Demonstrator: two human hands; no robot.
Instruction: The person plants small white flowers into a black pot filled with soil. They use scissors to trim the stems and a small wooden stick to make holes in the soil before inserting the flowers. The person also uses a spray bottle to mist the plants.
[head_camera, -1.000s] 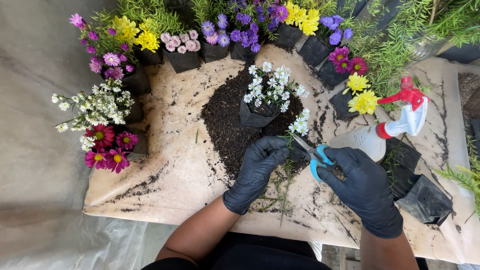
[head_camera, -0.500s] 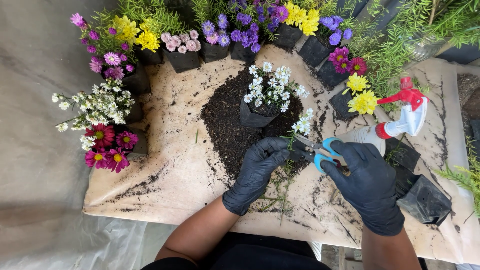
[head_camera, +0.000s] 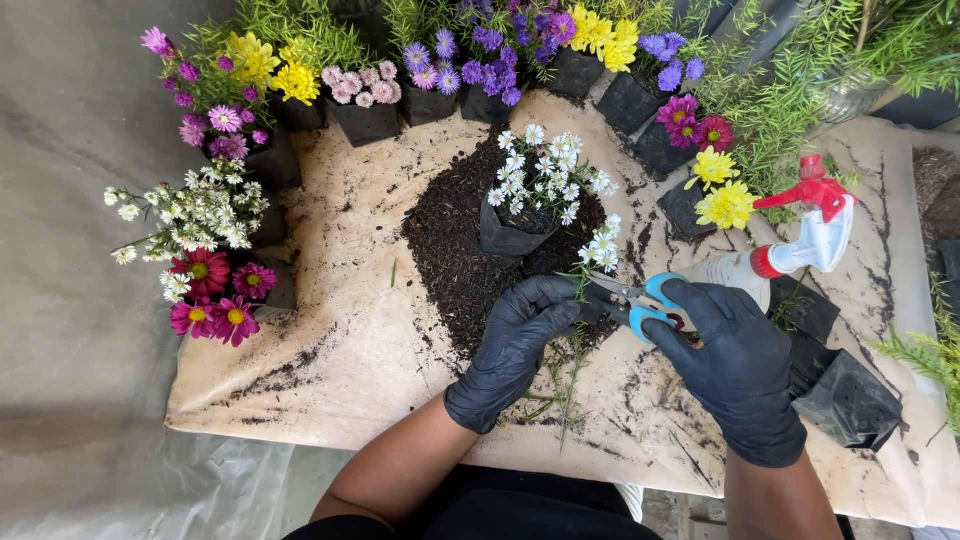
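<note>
A thin green stem with small white flowers (head_camera: 603, 243) is pinched in the black-gloved left hand (head_camera: 517, 335), fingers curled closed round it; blue-handled scissors (head_camera: 635, 300) are gripped in the gloved right hand (head_camera: 735, 365), fingers through the loops, blades pointed left and laid against the stem just beside the left fingertips; whether the blades are shut cannot be told; the flower heads are seen just above both hands; cut green bits (head_camera: 560, 385) are scattered below the left hand; a mound of dark soil (head_camera: 450, 250) with a black pot of white flowers (head_camera: 520, 215) is set just beyond; a spray bottle with red trigger (head_camera: 790, 240) is laid near the right hand; empty black pots (head_camera: 845, 395) are to its right; everything rests on soiled brown paper (head_camera: 330, 350), ringed by potted flowers.
</note>
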